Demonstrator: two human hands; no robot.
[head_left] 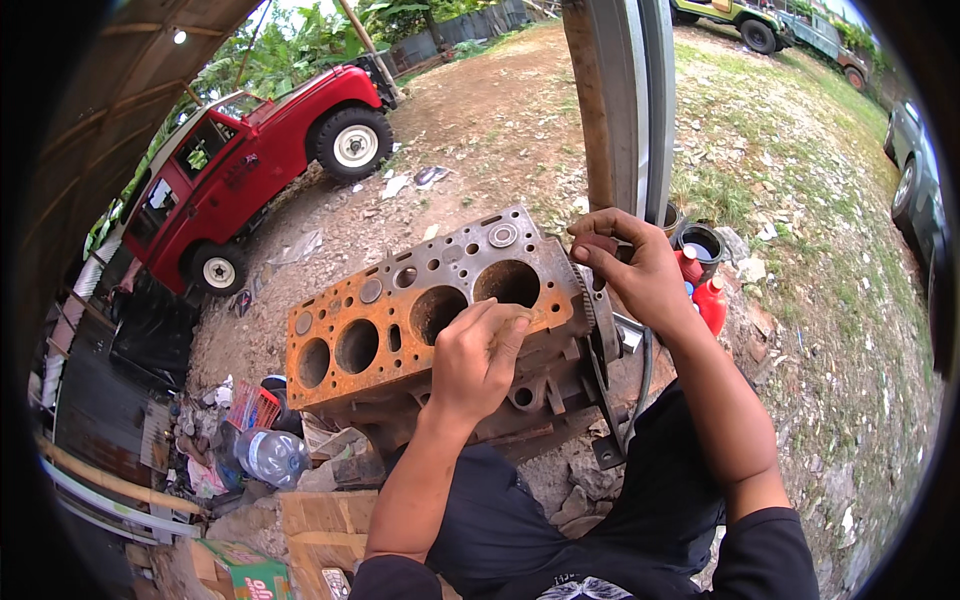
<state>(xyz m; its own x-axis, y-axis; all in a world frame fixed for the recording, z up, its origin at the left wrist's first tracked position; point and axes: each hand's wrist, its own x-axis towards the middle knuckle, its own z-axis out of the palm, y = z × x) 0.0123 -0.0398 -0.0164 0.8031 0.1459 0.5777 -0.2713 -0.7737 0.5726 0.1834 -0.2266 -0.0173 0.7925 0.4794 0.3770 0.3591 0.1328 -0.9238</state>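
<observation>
Though contents unclear, left fingers [484, 318] narrow over the engine block [395, 388]; right fingers [606, 222] around a reddish-brown piece [598, 243].

Stony ground [480, 130], grassy toward the right, carries a red off-road vehicle [240, 180] at far left, cardboard [325, 515] at near left and red plastic bottles [710, 305] at right; what bears the engine block [397, 308] is hidden.

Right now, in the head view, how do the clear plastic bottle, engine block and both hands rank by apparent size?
1. Engine block: largest.
2. Left hand and right hand: too alike to rank apart.
3. Clear plastic bottle: smallest.
</observation>
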